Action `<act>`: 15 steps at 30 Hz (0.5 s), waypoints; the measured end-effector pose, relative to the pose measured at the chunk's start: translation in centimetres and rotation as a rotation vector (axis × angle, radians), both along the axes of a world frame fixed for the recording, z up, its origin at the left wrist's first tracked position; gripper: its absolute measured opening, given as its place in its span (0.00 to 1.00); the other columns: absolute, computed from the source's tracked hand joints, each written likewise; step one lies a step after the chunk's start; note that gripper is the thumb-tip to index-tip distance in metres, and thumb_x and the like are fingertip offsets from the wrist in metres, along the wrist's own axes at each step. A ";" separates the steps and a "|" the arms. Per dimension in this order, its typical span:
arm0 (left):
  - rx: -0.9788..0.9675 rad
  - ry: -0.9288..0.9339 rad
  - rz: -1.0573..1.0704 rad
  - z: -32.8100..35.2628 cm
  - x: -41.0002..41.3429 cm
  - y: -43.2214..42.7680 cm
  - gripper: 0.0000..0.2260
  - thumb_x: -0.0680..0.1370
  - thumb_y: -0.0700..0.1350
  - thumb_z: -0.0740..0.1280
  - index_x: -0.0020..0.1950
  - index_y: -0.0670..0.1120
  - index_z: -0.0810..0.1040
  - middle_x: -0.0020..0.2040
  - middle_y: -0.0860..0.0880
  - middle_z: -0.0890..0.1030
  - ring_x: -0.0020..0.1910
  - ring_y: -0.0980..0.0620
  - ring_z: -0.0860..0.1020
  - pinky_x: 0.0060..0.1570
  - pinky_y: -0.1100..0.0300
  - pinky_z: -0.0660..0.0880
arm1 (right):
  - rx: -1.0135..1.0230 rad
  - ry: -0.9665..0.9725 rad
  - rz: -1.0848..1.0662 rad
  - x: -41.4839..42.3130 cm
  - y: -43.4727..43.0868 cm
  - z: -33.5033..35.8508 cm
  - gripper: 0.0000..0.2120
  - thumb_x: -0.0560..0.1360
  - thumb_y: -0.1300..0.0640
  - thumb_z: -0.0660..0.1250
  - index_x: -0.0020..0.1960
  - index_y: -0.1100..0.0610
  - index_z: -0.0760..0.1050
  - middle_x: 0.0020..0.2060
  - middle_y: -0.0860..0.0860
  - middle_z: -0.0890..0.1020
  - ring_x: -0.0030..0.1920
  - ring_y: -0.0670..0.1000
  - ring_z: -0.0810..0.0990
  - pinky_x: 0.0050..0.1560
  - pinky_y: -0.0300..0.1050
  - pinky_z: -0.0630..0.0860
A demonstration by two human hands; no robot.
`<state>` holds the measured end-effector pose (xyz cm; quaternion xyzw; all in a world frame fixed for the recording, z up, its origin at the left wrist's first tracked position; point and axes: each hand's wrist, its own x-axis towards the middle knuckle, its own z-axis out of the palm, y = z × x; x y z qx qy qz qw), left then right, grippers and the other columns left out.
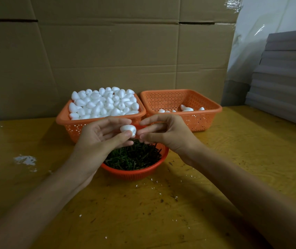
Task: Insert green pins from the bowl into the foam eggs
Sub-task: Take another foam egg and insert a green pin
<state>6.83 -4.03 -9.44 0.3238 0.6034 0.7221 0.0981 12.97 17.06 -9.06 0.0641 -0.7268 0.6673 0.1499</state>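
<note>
The foam egg is gripped by the left hand above the bowl; the right hand is pinched against its right end, with no pin discernible.

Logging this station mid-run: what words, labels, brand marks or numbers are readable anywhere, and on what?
None: no readable text anywhere in this view.
The cardboard boxes: plain, no print shows.
The left basket, right basket and bowl: no labels or brand marks.
The foam egg in the left hand: unmarked.
</note>
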 end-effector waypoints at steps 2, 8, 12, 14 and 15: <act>0.013 -0.012 0.031 0.0 -0.1 0.1 0.19 0.69 0.47 0.77 0.58 0.45 0.85 0.57 0.45 0.87 0.59 0.47 0.85 0.55 0.57 0.83 | -0.007 -0.005 0.009 0.0 0.2 0.1 0.15 0.72 0.72 0.76 0.57 0.65 0.82 0.46 0.60 0.88 0.46 0.55 0.89 0.48 0.41 0.83; 0.078 -0.079 0.034 -0.1 -0.4 0.2 0.17 0.71 0.42 0.75 0.60 0.43 0.83 0.57 0.44 0.87 0.57 0.48 0.86 0.51 0.61 0.83 | -0.129 -0.006 0.095 0.0 0.9 0.2 0.16 0.70 0.69 0.78 0.57 0.62 0.83 0.47 0.60 0.88 0.46 0.54 0.89 0.46 0.40 0.83; 0.057 -0.053 0.023 -0.1 -0.5 0.1 0.17 0.72 0.41 0.74 0.61 0.42 0.83 0.57 0.42 0.87 0.54 0.45 0.87 0.51 0.60 0.83 | -0.208 -0.027 0.200 0.2 1.7 0.2 0.12 0.69 0.68 0.77 0.49 0.56 0.86 0.46 0.57 0.88 0.44 0.52 0.89 0.45 0.38 0.83; 0.043 -0.027 0.006 -0.1 -0.4 0.0 0.17 0.72 0.41 0.74 0.61 0.42 0.83 0.57 0.43 0.87 0.54 0.46 0.87 0.50 0.60 0.83 | -0.203 -0.037 0.240 0.3 2.1 0.1 0.12 0.70 0.70 0.76 0.48 0.55 0.86 0.45 0.56 0.89 0.44 0.51 0.88 0.45 0.38 0.83; 0.031 -0.011 0.000 -0.1 -0.4 0.0 0.17 0.72 0.42 0.74 0.60 0.42 0.84 0.57 0.43 0.87 0.53 0.46 0.87 0.49 0.61 0.83 | -0.196 -0.038 0.260 0.4 2.2 0.1 0.12 0.71 0.70 0.75 0.48 0.55 0.86 0.44 0.55 0.89 0.43 0.51 0.88 0.45 0.38 0.83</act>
